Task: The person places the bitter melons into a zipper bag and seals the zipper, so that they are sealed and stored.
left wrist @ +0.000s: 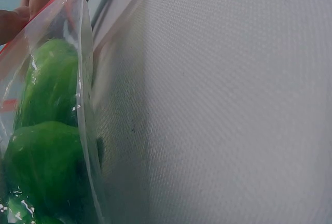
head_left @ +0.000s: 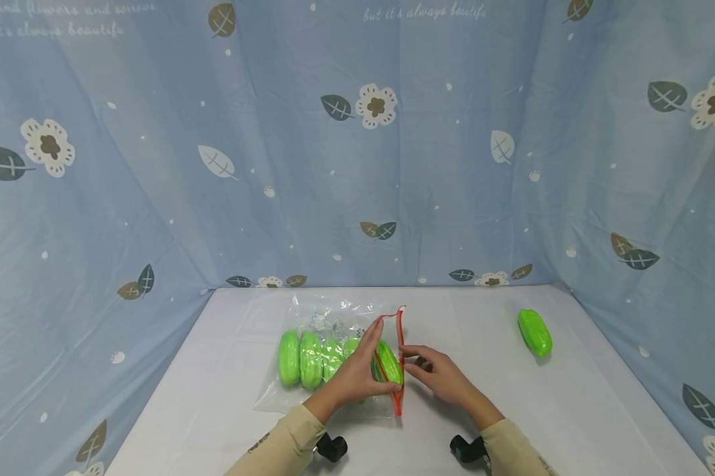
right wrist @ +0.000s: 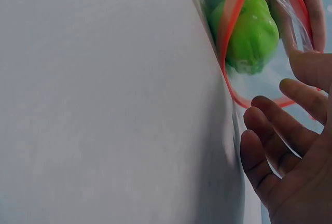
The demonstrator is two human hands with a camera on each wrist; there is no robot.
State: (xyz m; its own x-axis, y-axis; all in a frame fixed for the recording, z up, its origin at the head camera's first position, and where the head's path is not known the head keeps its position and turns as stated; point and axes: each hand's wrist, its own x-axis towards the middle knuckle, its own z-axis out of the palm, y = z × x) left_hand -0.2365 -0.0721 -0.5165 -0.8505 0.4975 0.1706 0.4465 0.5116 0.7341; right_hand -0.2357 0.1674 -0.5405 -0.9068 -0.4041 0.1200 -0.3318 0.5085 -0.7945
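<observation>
A clear zip bag with a red-edged mouth lies on the white table, holding several glossy, oblong green pieces that look like chayotes or peppers. One green piece sits just inside the mouth, tilted. My left hand holds the bag's mouth by its red edge, thumb and fingers apart, so the mouth gapes. Beside the opening is my right hand, fingers loosely bent with nothing held; its fingertips are close to the red rim, and whether they touch it I cannot tell.
Another green piece lies by itself on the right side of the white table. A blue patterned curtain hangs behind the table and along both sides. Black wrist camera mounts sit under both forearms.
</observation>
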